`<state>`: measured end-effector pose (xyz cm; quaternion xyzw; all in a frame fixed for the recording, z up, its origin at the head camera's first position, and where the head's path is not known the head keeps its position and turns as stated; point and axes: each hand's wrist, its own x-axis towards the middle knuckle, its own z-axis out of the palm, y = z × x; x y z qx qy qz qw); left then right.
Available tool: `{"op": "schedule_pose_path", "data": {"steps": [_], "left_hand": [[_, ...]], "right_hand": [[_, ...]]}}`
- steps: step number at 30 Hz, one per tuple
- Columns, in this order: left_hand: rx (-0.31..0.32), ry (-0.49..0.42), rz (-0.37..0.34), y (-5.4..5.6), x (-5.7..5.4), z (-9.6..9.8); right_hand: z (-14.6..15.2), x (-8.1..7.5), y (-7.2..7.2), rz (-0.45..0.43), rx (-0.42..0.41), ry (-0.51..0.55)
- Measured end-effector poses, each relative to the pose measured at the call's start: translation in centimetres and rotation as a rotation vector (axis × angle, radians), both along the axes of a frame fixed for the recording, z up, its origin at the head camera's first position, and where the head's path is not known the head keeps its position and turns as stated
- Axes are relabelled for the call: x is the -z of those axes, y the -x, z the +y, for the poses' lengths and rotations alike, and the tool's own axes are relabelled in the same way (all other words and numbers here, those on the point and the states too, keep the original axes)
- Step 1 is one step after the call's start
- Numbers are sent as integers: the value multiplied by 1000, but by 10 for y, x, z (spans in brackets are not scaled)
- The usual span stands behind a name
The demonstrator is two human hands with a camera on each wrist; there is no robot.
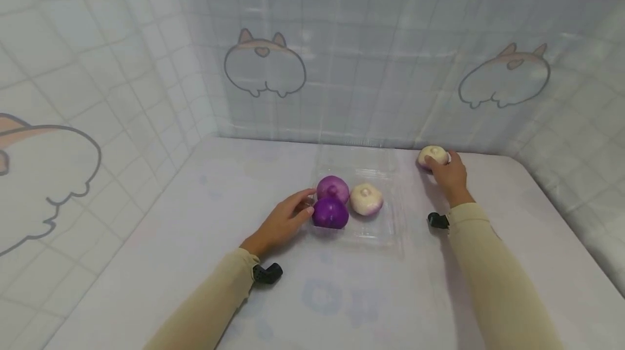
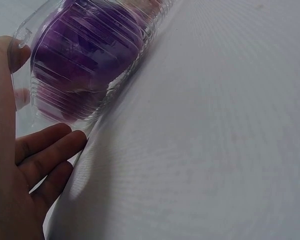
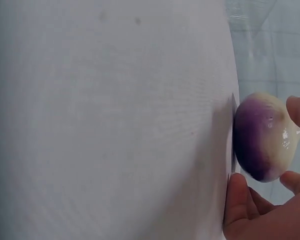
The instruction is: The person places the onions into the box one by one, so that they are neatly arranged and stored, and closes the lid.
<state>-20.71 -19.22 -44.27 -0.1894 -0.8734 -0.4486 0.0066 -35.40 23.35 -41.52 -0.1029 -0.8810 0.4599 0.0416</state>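
On the table's far right, my right hand (image 1: 450, 175) holds a white onion (image 1: 432, 156) with a purple base, thumb on one side and fingers on the other. The right wrist view shows this onion (image 3: 266, 136) at the table surface, a fingertip against its lower side. My left hand (image 1: 285, 220) rests at the left edge of a clear plastic container (image 1: 388, 233), fingers loosely extended and thumb by the rim. Inside the container lie a purple onion (image 1: 333, 188), a darker purple onion (image 1: 330, 214) and a white onion (image 1: 367, 199).
The container's clear lid (image 1: 354, 159) lies folded back toward the rear wall (image 1: 342, 95). A tiled-pattern sheet with cartoon animal prints surrounds the white table (image 1: 219, 192) at the back and sides. Dark wrist devices (image 1: 267, 273) sit below both hands.
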Motion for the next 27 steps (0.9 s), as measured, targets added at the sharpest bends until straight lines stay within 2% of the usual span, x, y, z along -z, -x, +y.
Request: {"op": "schedule_pose_path", "data": {"steps": [5,15,27], "left_hand": [[-5,-7,14,1,-1,0],[-8,-6,1,1,1,1],[-14,1,-6,1,-1,0]], "right_hand": [[0,0,5,17,-4,-41],[3,-3,4,5,-15,-112],[1,-4,1,-23,-12,-87]]}}
